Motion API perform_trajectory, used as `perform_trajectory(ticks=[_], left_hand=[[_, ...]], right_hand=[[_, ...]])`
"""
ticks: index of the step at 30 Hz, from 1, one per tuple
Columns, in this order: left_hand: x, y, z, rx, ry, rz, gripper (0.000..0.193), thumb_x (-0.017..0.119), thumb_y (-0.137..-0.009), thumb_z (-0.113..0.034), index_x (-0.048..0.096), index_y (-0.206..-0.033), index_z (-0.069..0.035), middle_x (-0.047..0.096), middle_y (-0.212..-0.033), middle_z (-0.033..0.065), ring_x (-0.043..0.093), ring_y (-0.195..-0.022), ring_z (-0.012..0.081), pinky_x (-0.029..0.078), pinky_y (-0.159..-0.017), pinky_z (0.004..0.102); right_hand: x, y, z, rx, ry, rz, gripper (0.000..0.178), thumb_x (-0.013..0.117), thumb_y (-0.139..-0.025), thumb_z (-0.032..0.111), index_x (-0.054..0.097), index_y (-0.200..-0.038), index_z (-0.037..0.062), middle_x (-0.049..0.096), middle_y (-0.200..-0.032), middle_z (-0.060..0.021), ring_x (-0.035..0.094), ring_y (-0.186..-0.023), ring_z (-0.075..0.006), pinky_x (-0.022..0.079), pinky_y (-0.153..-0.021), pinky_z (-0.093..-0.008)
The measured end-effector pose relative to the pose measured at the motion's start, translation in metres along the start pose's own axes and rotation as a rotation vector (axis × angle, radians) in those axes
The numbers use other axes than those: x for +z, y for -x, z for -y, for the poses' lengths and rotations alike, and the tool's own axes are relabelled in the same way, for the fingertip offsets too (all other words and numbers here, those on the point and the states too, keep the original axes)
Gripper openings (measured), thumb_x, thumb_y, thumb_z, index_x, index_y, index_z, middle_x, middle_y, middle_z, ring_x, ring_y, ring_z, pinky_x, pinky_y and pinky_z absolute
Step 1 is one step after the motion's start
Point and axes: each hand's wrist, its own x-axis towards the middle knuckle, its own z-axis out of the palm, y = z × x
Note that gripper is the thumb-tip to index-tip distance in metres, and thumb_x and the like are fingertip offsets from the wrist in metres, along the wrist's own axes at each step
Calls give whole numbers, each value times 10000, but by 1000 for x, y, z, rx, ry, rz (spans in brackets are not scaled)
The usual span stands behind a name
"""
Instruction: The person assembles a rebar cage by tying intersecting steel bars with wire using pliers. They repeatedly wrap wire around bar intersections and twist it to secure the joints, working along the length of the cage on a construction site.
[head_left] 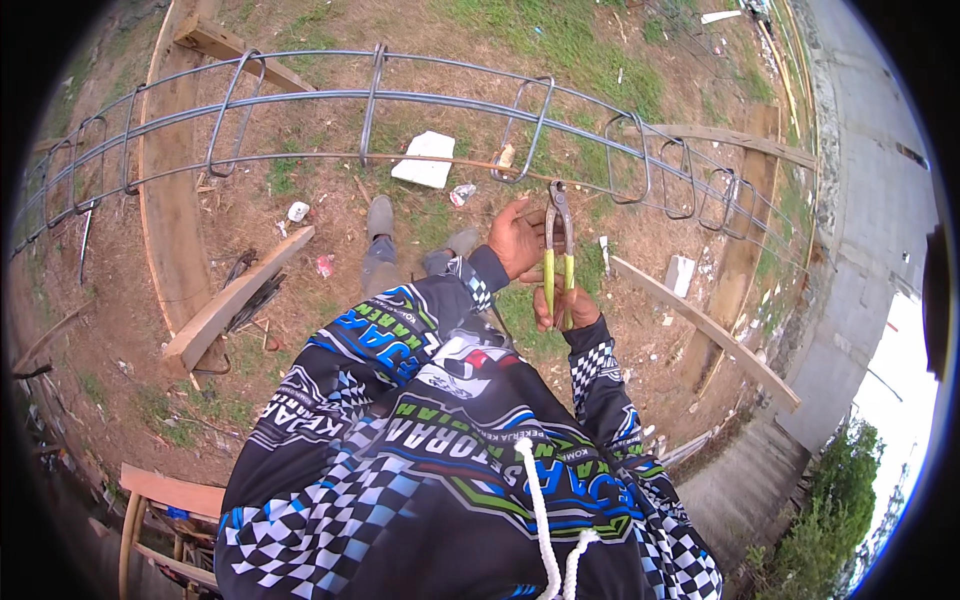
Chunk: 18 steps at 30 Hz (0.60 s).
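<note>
While the right hand (565, 307) is clenched round the yellow handles of the pincers (557, 240) and the open left hand (517, 238) rests beside them, their jaws just above could slip off the rebar cage (400, 100).

Soft, even daylight falls over the scene, casting only faint shadows. The sky at the lower right is blown out white. Straight lines bow strongly toward the black circular rim, where detail softens.
</note>
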Motion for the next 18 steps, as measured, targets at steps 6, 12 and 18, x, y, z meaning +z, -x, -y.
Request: perform_trajectory(ticks=[6, 12, 18], left_hand=[[29, 10, -2, 209, -708, -65, 298, 495, -891, -106, 624, -1095, 69, 666, -1034, 187, 651, -948, 276, 513, -886, 419], [68, 21, -60, 541, -979, -167, 225, 533, -872, -44, 654, -1045, 35, 655, -839, 96, 644, -688, 194, 539, -637, 322], [125, 11, -94, 673, -2338, -681, 412, 622, -847, -411, 699, -979, -28, 677, -739, 145, 665, -677, 260, 525, -648, 376]], right_hand=[[55, 16, 13, -92, -19, 99, 1099, 789, -734, 194, 35, -1519, 47, 552, -1242, -292, 622, -1077, -347, 540, -854, -461], [45, 29, 6, -305, 290, -177, 767, 710, -786, 50, 320, -1445, 92, 601, -1050, -115, 641, -942, -274, 549, -797, -424], [17, -32, -16, -288, 543, -825, 214, 675, -873, 197, 573, -958, 29, 618, -693, -76, 632, -647, -203, 487, -589, -341]])
